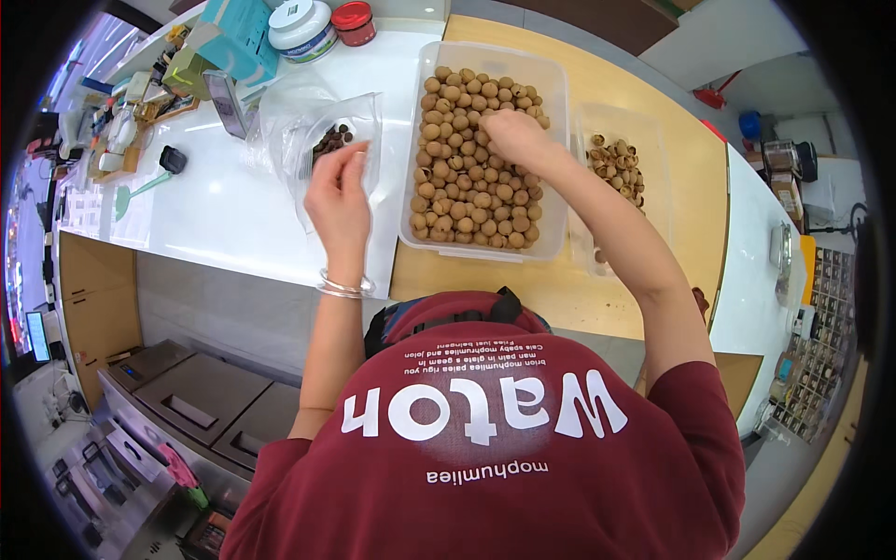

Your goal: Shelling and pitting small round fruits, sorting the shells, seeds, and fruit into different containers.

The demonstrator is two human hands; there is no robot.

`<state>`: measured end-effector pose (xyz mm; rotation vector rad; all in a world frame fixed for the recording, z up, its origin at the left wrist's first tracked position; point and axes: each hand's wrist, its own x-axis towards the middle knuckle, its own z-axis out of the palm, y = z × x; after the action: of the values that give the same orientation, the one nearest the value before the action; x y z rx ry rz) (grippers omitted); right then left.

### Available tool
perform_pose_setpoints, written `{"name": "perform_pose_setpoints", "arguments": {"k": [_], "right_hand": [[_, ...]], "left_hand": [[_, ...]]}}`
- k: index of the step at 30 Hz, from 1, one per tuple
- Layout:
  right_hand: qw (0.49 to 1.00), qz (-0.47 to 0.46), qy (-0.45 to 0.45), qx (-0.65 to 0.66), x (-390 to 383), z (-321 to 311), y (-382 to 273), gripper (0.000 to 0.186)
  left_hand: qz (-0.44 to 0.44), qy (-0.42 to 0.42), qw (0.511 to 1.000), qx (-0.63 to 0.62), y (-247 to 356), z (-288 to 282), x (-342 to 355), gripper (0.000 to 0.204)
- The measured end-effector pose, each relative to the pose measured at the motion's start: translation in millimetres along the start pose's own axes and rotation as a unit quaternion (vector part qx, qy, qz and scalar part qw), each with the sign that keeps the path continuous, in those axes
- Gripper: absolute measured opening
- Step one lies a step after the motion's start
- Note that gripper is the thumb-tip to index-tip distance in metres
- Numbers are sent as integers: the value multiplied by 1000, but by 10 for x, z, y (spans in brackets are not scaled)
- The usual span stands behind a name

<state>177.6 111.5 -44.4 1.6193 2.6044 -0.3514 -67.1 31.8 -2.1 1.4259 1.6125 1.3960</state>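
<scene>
My left hand (340,191) is closed in a pinch over a transparent plastic bag (371,112); whatever lies between its fingertips is too small to make out. Just beyond those fingertips, dark brown pieces (333,140) lie in the bag. To the right stands a translucent plastic box (556,224) full of round tan-brown fruits (467,177) that look like dried longans. My right hand (518,138) reaches into the box's far right part with curled fingers against the fruits, its fingertips partly hidden. Under my right forearm sits a second translucent box (653,140) with broken shells (616,168).
At the far left of the white counter (215,215) stand a white tub (301,28), a red-lidded jar (354,23), a light-blue box (233,42) and a propped phone (224,101). A green scoop (140,191) lies farther left. The boxes rest on a wooden tabletop (691,205).
</scene>
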Motion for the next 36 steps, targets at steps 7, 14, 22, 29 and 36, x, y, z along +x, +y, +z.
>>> {"name": "perform_pose_setpoints", "arguments": {"k": [7, 14, 22, 29, 36], "right_hand": [[958, -42, 127, 254, -751, -769, -650, 22], [960, -86, 190, 187, -946, -769, -804, 22], [894, -83, 236, 372, -976, -599, -751, 28], [643, 67, 105, 755, -1009, -542, -724, 27], [589, 89, 73, 800, -1090, -562, -646, 30]], "left_hand": [[-257, -216, 881, -334, 552, 391, -302, 23], [-251, -296, 872, -299, 546, 351, -227, 24], [-286, -288, 857, -319, 585, 290, -277, 21], [-318, -300, 797, -417, 502, 295, -297, 26], [-319, -289, 795, -428, 479, 387, -303, 27]]}}
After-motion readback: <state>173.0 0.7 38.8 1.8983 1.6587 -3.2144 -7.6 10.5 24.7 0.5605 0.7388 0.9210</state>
